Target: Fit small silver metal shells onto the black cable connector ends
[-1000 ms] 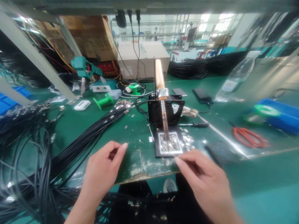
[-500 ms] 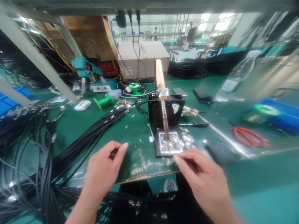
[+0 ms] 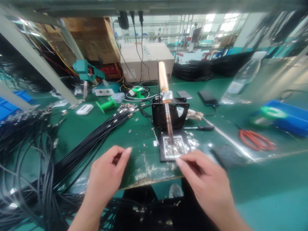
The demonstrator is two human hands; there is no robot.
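My left hand (image 3: 106, 175) hovers over the green bench's near edge, thumb and forefinger pinched together; anything between them is too small to see. My right hand (image 3: 204, 186) is closed in a pinch, fingertips just in front of the black plate (image 3: 162, 154) that carries solder scraps. A soldering iron (image 3: 166, 102) with a wooden handle stands clamped upright, its tip resting on that plate. A bundle of black cables (image 3: 96, 134) with metal ends runs diagonally to the left of my left hand.
Red-handled scissors (image 3: 255, 140) lie at the right, near a blue tray (image 3: 288, 117). A black fan frame (image 3: 170, 114) stands behind the iron. Green spools (image 3: 107, 104), a white box (image 3: 146, 61), cardboard and more cable coils sit at the back.
My right hand has crept slightly left and up towards the black plate. My left hand has stayed in place.
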